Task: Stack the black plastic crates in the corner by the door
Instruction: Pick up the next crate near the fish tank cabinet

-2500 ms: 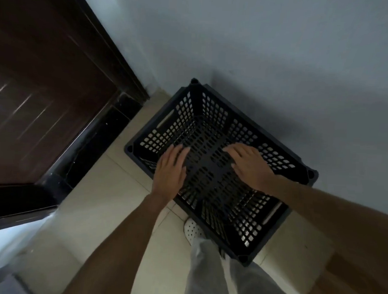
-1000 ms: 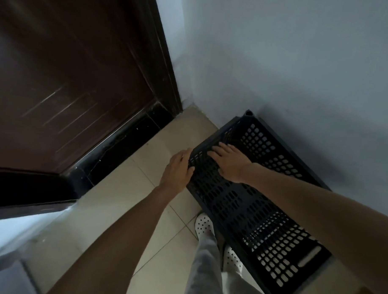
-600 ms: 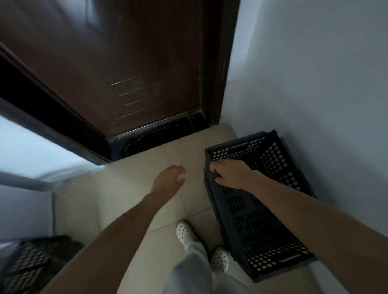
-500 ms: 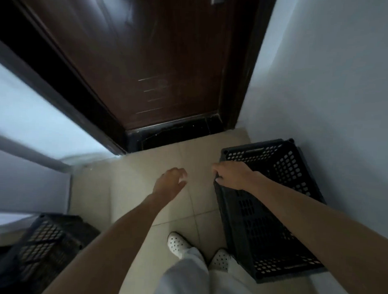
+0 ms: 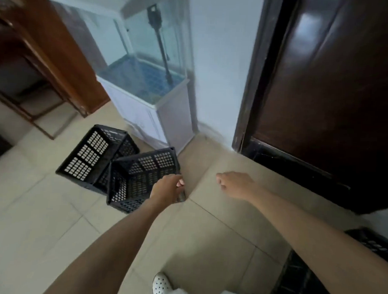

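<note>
One black perforated plastic crate already sits at the lower right edge of the frame, below the dark brown wooden door, so the corner pile looks begun, though only a slice of that crate shows and I cannot tell whether more than one is there. Two more crates remain out on the beige tiled floor at centre left, in front of a white cabinet carrying a glass aquarium: a nearer black lattice crate tipped at an angle, and a farther black lattice crate just behind and touching it, also tilted. The left hand is at the right-hand edge of the nearer crate, its fingers curled over the crate's rim or side in what looks like a grasp. The right hand hangs free in the middle of the frame, loosely curled, holding nothing and apart from every crate. Both floor crates, in my judgement, have yet to go to the corner.
</note>
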`<state>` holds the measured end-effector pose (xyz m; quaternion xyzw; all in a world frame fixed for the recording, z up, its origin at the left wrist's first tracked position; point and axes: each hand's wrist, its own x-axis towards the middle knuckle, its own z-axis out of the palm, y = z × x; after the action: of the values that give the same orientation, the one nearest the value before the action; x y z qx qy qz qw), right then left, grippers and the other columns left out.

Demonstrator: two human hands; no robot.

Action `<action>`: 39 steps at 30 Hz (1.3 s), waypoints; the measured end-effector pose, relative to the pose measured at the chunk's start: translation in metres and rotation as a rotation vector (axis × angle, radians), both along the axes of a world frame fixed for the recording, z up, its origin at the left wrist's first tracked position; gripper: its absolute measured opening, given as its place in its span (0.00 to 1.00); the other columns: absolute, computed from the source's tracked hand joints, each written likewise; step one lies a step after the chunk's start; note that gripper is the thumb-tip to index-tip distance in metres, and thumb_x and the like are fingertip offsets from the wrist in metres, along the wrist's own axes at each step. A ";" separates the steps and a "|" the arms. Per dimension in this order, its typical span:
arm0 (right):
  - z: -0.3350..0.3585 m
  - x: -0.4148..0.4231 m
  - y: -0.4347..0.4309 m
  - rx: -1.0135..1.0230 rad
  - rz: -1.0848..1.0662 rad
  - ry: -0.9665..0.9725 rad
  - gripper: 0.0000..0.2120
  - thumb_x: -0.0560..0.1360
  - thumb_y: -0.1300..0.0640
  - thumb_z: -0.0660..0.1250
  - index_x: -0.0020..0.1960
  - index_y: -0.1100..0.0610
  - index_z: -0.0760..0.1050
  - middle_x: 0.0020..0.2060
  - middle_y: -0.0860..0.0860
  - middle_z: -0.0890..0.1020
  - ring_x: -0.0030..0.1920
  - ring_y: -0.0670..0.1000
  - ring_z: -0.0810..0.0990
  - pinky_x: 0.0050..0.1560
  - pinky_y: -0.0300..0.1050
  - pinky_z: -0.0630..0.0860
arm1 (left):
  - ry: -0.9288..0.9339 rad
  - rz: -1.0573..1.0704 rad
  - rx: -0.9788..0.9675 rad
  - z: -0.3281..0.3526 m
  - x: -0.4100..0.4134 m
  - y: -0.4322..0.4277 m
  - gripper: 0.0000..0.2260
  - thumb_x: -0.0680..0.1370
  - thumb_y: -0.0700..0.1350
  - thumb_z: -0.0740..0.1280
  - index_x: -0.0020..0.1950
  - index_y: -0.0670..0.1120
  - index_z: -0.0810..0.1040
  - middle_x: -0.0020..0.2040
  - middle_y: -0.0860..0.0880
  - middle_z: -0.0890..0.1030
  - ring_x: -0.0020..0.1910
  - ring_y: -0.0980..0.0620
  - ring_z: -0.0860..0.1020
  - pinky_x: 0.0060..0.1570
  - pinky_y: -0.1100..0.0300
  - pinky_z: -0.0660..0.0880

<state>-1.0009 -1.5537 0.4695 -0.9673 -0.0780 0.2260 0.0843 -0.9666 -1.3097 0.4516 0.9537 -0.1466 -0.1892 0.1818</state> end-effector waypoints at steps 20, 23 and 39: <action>-0.006 0.177 0.488 -0.041 0.584 0.078 0.10 0.79 0.55 0.54 0.53 0.55 0.73 0.48 0.54 0.79 0.44 0.55 0.76 0.43 0.50 0.70 | 0.025 0.540 0.044 -0.010 0.050 0.472 0.07 0.77 0.46 0.67 0.54 0.51 0.80 0.50 0.52 0.82 0.51 0.49 0.80 0.50 0.56 0.74; -0.014 0.225 0.510 -0.072 0.559 0.116 0.10 0.80 0.56 0.53 0.54 0.56 0.73 0.46 0.52 0.77 0.45 0.54 0.76 0.45 0.50 0.72 | 0.052 0.534 0.048 -0.017 0.091 0.502 0.07 0.77 0.47 0.67 0.54 0.51 0.80 0.51 0.52 0.82 0.52 0.49 0.80 0.50 0.56 0.74; -0.041 0.427 0.705 -0.072 0.372 0.201 0.10 0.79 0.55 0.54 0.54 0.52 0.72 0.50 0.52 0.80 0.49 0.55 0.79 0.53 0.52 0.75 | 0.087 0.505 0.040 -0.014 0.305 0.706 0.06 0.76 0.48 0.66 0.52 0.54 0.80 0.49 0.54 0.81 0.50 0.49 0.80 0.52 0.52 0.77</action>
<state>-0.5743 -0.8487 0.4284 -0.9113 -0.2385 0.3355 0.0140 -0.6619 -0.6040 0.4372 0.9545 0.1081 -0.1818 0.2104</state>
